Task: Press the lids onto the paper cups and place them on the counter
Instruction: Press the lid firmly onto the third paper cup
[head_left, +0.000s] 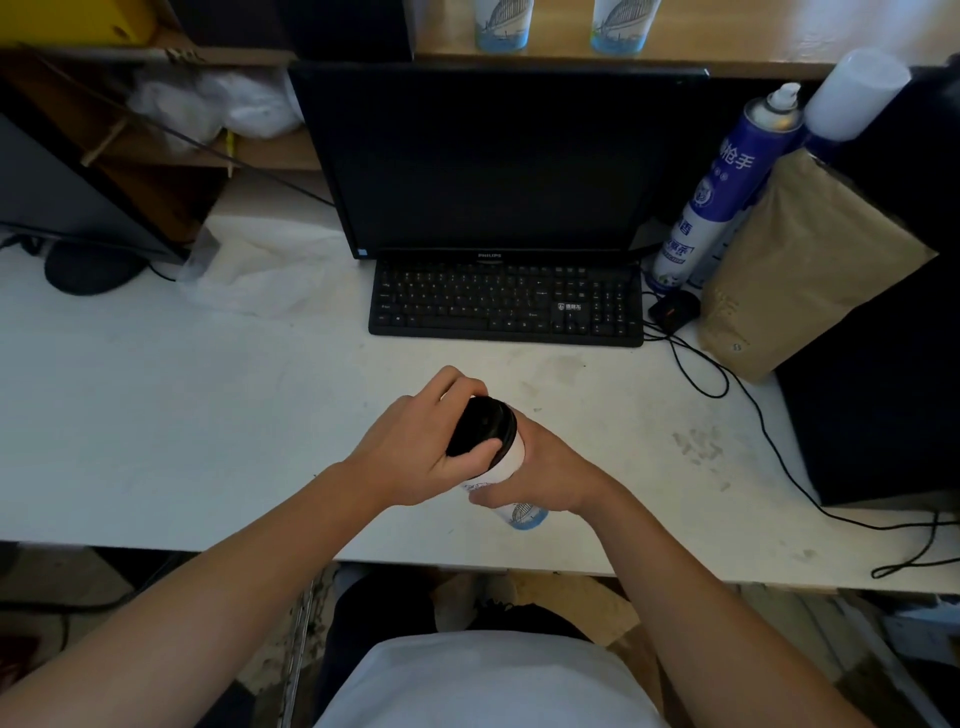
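A: Your left hand (415, 447) curls its fingers (457, 382) over the black lid (480, 423), thumb at its near edge, likely to squeeze it down.

B: And your right hand (545, 473) wraps the paper cup (511, 457), bracing it against that push. You hold it tilted, low over the white desk (208, 415) before the keyboard (504, 301); whether it touches, I cannot tell.

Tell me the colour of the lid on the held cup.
Black lid on the cup, clearest in head view.

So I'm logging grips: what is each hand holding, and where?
The left hand grips the black lid by its rim; the right hand holds the paper cup around its side.
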